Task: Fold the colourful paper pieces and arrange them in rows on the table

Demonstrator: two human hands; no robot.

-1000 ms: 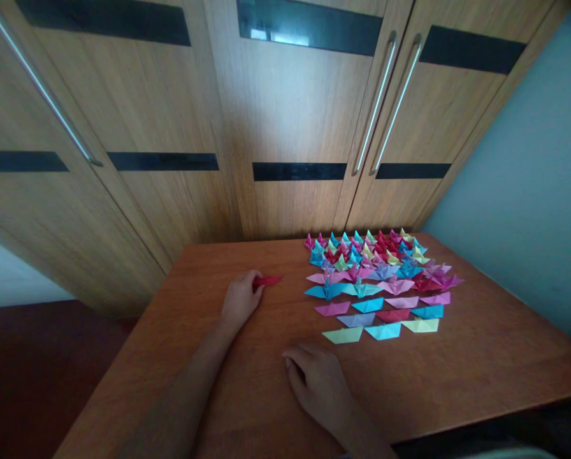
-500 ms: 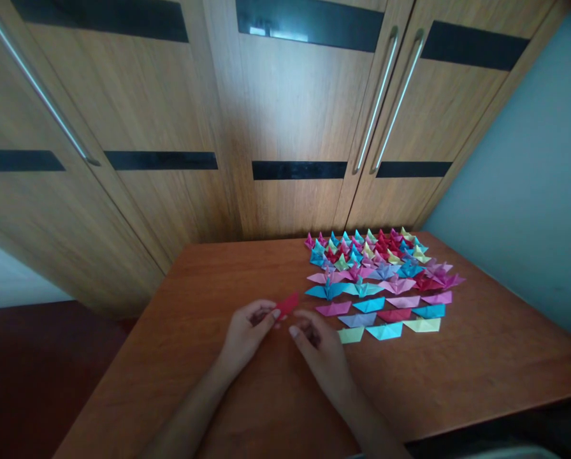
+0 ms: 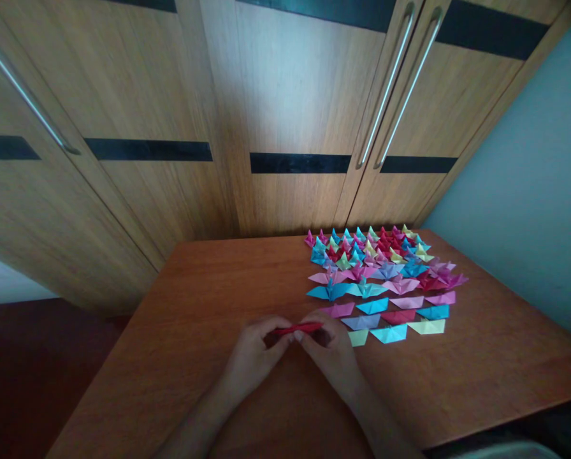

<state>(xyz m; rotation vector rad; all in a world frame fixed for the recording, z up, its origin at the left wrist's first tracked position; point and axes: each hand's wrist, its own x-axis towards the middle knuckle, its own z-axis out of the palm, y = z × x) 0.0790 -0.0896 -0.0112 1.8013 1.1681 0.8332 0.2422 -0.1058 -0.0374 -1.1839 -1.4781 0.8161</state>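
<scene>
Between my two hands is a folded piece of red origami paper [image 3: 309, 327], held level just above the table and seen nearly edge-on. My left hand [image 3: 257, 352] pinches its left part between thumb and fingers. On its right part, my right hand [image 3: 332, 347] has the same kind of pinch, the two thumbs close together at the middle. The fingertips behind the paper are partly hidden. Just right of my right hand lie flat folded paper pieces, among them a light green one [image 3: 359, 338] and a turquoise one [image 3: 389, 333].
The brown wooden table [image 3: 209, 287] reaches back to a wooden wardrobe [image 3: 295, 204] with metal handles. Rows of folded paper cranes [image 3: 362, 255] in several colours stand at its back right. Flat folded pieces [image 3: 397, 317] lie in front of them. A blue-grey wall [image 3: 524, 210] borders the right.
My right hand has moved from beside the red paper to grip it. The paper has come lower and turned from slanted to level. The view has tilted slightly downward.
</scene>
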